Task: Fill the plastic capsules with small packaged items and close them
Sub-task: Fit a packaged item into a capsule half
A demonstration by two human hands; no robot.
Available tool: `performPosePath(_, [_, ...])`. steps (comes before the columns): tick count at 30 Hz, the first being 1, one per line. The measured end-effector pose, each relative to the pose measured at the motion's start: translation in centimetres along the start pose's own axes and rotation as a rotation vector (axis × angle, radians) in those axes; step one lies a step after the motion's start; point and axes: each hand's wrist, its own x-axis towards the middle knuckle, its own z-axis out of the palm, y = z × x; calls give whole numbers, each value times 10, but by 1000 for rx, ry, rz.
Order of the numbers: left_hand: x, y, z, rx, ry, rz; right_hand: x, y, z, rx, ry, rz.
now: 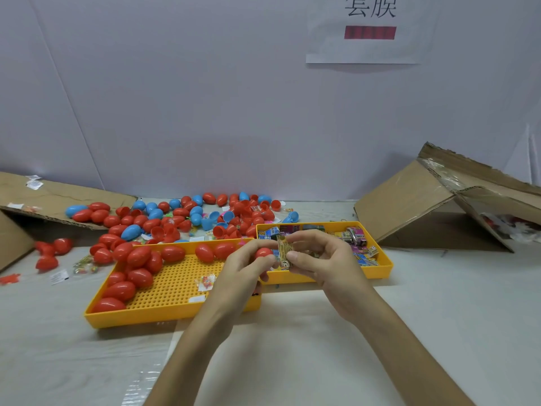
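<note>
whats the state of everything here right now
left hand, gripping red capsule
red capsule, held, open or closed unclear
right hand, pinching small packet
left tray, partly filled with closed capsules
right tray, holding loose packets
pile behind trays, closed and open capsules mixed
right box, tipped over

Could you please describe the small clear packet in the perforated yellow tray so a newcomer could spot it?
Find the perforated yellow tray left of centre, red capsules piled along its left and far sides. On its bare floor beside the left hand lies the packet: flat, clear, with colourful bits inside, unlike the round capsules.
</note>
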Motion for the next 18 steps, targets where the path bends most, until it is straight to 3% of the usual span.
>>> performPosePath(18, [-2, 3, -9, -351, 98, 126, 4, 0, -8, 1, 139, -42])
